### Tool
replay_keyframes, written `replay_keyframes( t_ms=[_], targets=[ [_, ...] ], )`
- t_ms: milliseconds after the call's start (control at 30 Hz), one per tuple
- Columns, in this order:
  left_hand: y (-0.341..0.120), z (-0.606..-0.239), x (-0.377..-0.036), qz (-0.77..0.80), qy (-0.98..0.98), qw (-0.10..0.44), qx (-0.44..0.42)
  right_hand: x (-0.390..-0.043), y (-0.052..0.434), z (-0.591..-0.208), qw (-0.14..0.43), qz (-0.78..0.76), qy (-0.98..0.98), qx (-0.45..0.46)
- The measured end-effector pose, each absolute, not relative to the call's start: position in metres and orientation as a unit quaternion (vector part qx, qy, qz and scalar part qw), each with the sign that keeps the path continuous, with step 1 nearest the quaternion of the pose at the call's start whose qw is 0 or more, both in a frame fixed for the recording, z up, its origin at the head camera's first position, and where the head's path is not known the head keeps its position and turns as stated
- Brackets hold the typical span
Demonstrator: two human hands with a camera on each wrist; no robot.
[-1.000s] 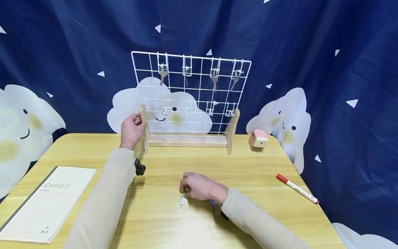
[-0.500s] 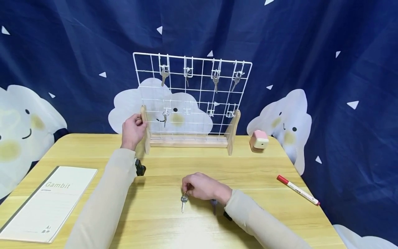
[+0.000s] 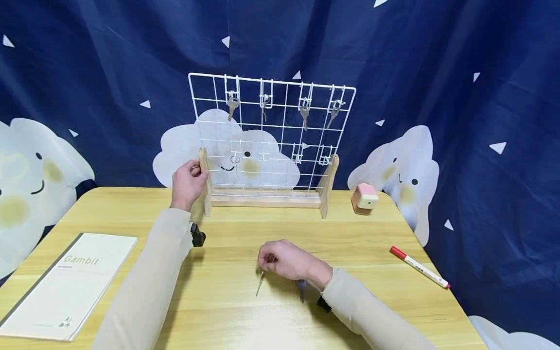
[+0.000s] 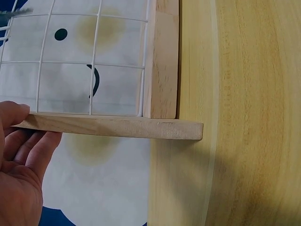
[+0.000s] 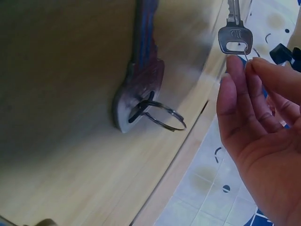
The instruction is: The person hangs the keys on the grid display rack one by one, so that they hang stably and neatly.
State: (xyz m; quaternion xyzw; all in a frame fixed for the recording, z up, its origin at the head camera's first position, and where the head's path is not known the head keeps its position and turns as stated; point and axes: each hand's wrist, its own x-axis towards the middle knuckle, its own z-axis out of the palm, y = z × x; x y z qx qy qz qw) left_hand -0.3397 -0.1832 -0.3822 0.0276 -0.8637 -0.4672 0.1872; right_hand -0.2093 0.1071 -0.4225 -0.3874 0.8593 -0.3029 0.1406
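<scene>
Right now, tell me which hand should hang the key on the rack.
The right hand, probably: it already pinches the key by its ring, just above the table. The left hand grips the rack by its wooden side post.

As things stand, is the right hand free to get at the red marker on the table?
Probably not without letting go first: the right hand pinches a key by its ring. The table between it and the red marker is bare, so nothing blocks the path.
</scene>
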Motion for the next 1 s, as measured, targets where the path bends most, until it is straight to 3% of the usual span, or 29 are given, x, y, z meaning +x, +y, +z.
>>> replay_keyframes(
  t_ms=[1000],
  targets=[
    [-0.181, -0.38, -0.34, -0.496, -0.852, 0.162, 0.036, -0.219, 0.112, -0.384, 0.071, -0.351, 0.855, -0.376]
  ],
)
